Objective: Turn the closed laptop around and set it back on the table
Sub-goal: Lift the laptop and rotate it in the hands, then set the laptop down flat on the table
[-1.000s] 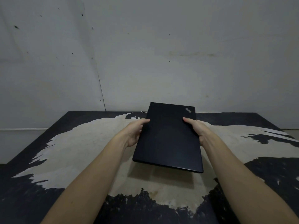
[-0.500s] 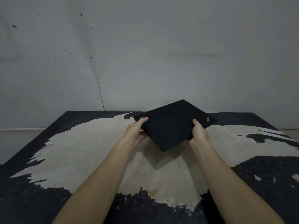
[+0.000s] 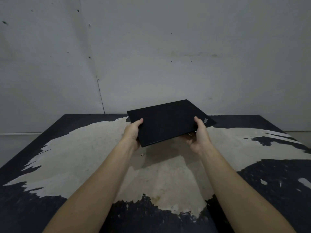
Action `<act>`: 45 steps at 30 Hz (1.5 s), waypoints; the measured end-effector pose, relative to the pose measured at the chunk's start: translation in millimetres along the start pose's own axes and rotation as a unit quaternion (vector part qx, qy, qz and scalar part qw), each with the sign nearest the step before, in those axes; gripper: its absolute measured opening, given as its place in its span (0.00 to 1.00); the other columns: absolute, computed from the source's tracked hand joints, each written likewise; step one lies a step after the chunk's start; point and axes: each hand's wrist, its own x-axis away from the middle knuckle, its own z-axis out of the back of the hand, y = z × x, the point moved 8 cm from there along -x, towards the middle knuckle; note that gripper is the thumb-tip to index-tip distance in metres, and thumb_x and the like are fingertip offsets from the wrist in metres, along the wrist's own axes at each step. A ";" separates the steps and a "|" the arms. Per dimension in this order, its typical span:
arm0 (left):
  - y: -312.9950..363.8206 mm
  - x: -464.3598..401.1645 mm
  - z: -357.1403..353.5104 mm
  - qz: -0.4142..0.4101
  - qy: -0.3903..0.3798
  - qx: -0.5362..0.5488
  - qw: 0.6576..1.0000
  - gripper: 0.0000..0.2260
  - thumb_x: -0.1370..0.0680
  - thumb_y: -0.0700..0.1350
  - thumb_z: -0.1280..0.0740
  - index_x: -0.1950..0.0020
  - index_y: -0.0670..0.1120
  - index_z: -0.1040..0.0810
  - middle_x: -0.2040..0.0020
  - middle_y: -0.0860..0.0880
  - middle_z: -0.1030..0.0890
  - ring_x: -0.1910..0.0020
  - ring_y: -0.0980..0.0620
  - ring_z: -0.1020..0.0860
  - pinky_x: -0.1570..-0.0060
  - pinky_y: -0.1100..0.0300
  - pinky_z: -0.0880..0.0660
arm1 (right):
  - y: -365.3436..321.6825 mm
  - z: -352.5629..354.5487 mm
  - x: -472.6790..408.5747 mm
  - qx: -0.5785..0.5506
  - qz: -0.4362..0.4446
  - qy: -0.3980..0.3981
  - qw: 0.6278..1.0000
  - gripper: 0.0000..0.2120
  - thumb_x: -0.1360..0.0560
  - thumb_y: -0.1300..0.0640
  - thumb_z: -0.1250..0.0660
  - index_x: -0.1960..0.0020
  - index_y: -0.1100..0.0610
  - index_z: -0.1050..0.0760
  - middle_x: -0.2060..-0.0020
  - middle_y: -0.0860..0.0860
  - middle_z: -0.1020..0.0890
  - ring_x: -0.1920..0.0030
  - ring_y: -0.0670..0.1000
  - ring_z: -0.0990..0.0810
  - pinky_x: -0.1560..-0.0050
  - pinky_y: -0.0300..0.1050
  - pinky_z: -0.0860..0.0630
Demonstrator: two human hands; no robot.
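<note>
Both forearms were bare to the frame's near edge, with no sleeves showing. The left hand and right hand wore no gloves, rings, watch or bands that I could see.

Dim, flat overhead light; soft shadow on the worn black-and-beige table beneath the closed black laptop. Wide-angle bending at edges; slightly soft focus.
</note>
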 end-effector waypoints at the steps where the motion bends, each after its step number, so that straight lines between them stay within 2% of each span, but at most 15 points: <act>1: 4.2 -0.1 4.6 0.003 -0.004 -0.003 1.000 0.15 0.20 0.47 0.30 0.35 0.43 0.20 0.50 0.44 0.14 0.56 0.44 0.15 0.70 0.54 0.18 | -2.6 3.8 -1.1 0.002 -0.012 -0.024 1.000 0.19 0.18 0.41 0.36 0.38 0.55 0.22 0.48 0.57 0.15 0.51 0.59 0.15 0.52 0.58 0.17; 4: 13.9 -0.7 19.8 0.003 -0.009 -0.026 1.000 0.11 0.20 0.47 0.30 0.40 0.43 0.20 0.52 0.44 0.14 0.57 0.43 0.15 0.68 0.54 0.19 | -13.2 26.7 -10.0 -0.004 -0.053 -0.053 0.997 0.35 0.23 0.28 0.43 0.35 0.55 0.20 0.43 0.60 0.14 0.46 0.63 0.14 0.44 0.61 0.20; 7: 14.6 -0.9 30.7 0.017 -0.020 -0.051 0.998 0.07 0.19 0.47 0.31 0.46 0.44 0.20 0.60 0.45 0.13 0.62 0.45 0.15 0.73 0.56 0.20 | -24.2 42.1 -18.3 0.014 -0.080 -0.052 0.995 0.40 0.25 0.25 0.42 0.38 0.60 0.18 0.43 0.61 0.13 0.46 0.61 0.14 0.45 0.60 0.19; 9: 12.8 -1.3 36.5 0.026 -0.025 -0.065 0.997 0.07 0.20 0.47 0.31 0.47 0.43 0.19 0.65 0.45 0.13 0.68 0.45 0.15 0.75 0.57 0.20 | -29.5 37.0 -15.7 0.112 -0.089 -0.081 0.986 0.38 0.24 0.26 0.42 0.39 0.57 0.16 0.43 0.58 0.13 0.49 0.58 0.13 0.47 0.54 0.19; 12: 10.7 -1.3 41.6 0.031 -0.031 -0.090 0.995 0.08 0.20 0.47 0.31 0.49 0.43 0.19 0.67 0.45 0.13 0.73 0.47 0.15 0.78 0.57 0.21 | -32.0 28.2 -13.3 0.237 -0.091 -0.112 0.961 0.28 0.22 0.31 0.38 0.41 0.52 0.14 0.46 0.53 0.11 0.51 0.55 0.11 0.51 0.50 0.19; 15: 15.3 1.6 40.4 0.011 -0.038 -0.111 0.993 0.08 0.20 0.46 0.30 0.49 0.42 0.18 0.66 0.45 0.13 0.72 0.48 0.15 0.77 0.57 0.21 | -31.4 28.0 -20.7 0.299 -0.055 -0.092 0.948 0.21 0.23 0.41 0.28 0.38 0.53 0.16 0.46 0.55 0.11 0.51 0.56 0.11 0.50 0.54 0.15; 17: 22.5 -2.5 40.0 -0.027 -0.037 -0.134 0.990 0.10 0.20 0.45 0.29 0.41 0.42 0.18 0.60 0.45 0.12 0.67 0.48 0.14 0.73 0.57 0.19 | -28.3 27.0 -23.5 0.336 -0.014 -0.083 0.938 0.16 0.21 0.49 0.28 0.38 0.57 0.17 0.50 0.56 0.10 0.51 0.58 0.11 0.45 0.58 0.16; 19: 28.1 -5.3 40.7 -0.064 -0.030 -0.160 0.985 0.14 0.20 0.44 0.29 0.35 0.44 0.21 0.53 0.45 0.13 0.63 0.48 0.14 0.70 0.58 0.19 | -24.4 27.9 -27.7 0.371 0.030 -0.082 0.925 0.17 0.21 0.53 0.27 0.35 0.59 0.20 0.48 0.56 0.11 0.47 0.58 0.12 0.42 0.57 0.17; 22: 24.7 -7.2 41.1 -0.065 -0.034 -0.168 0.983 0.18 0.20 0.43 0.28 0.32 0.45 0.25 0.46 0.42 0.14 0.61 0.48 0.13 0.69 0.57 0.19 | -22.6 29.1 -29.9 0.385 0.066 -0.091 0.916 0.22 0.26 0.53 0.22 0.35 0.58 0.21 0.44 0.55 0.12 0.47 0.55 0.12 0.47 0.52 0.15; 26: 13.6 -8.2 44.1 -0.065 -0.021 -0.186 0.980 0.20 0.19 0.41 0.30 0.28 0.45 0.28 0.51 0.47 0.16 0.59 0.49 0.16 0.75 0.61 0.21 | -19.5 32.7 -24.4 0.398 0.080 -0.081 0.910 0.24 0.29 0.54 0.19 0.36 0.56 0.22 0.46 0.52 0.13 0.50 0.52 0.12 0.64 0.41 0.18; 28: 6.6 -12.5 48.1 -0.068 -0.010 -0.206 0.976 0.24 0.19 0.41 0.30 0.24 0.43 0.31 0.52 0.48 0.18 0.59 0.50 0.18 0.77 0.63 0.23 | -13.4 36.3 -24.2 0.423 0.069 -0.071 0.901 0.23 0.29 0.54 0.19 0.37 0.56 0.22 0.48 0.53 0.13 0.53 0.53 0.13 0.73 0.39 0.21; 30: 2.6 -14.8 51.7 -0.065 0.001 -0.233 0.970 0.29 0.19 0.42 0.29 0.21 0.45 0.37 0.53 0.50 0.21 0.60 0.52 0.20 0.77 0.64 0.24 | -9.8 39.2 -25.3 0.443 0.063 -0.063 0.892 0.23 0.28 0.53 0.19 0.38 0.56 0.22 0.50 0.54 0.14 0.56 0.54 0.14 0.76 0.39 0.24; 34: 1.4 -21.1 56.0 -0.064 0.009 -0.253 0.965 0.28 0.19 0.43 0.29 0.24 0.48 0.39 0.54 0.49 0.22 0.60 0.51 0.21 0.81 0.65 0.27 | -8.2 43.2 -26.8 0.448 0.056 -0.052 0.891 0.23 0.29 0.54 0.19 0.38 0.59 0.22 0.52 0.54 0.15 0.59 0.53 0.15 0.78 0.37 0.25; 40: -3.4 -30.3 58.1 -0.079 0.019 -0.259 0.962 0.25 0.22 0.41 0.26 0.28 0.43 0.31 0.49 0.46 0.19 0.60 0.51 0.19 0.68 0.58 0.24 | -8.4 49.8 -30.8 0.450 0.047 -0.041 0.891 0.23 0.29 0.54 0.18 0.40 0.60 0.22 0.51 0.57 0.14 0.60 0.54 0.15 0.78 0.37 0.25; 45: -11.7 -36.8 62.1 -0.096 0.030 -0.285 0.953 0.23 0.22 0.41 0.26 0.30 0.41 0.28 0.48 0.46 0.19 0.58 0.51 0.20 0.65 0.59 0.24 | -4.6 58.1 -33.1 0.466 0.041 -0.037 0.883 0.22 0.30 0.54 0.18 0.40 0.58 0.21 0.52 0.56 0.14 0.59 0.55 0.15 0.76 0.40 0.24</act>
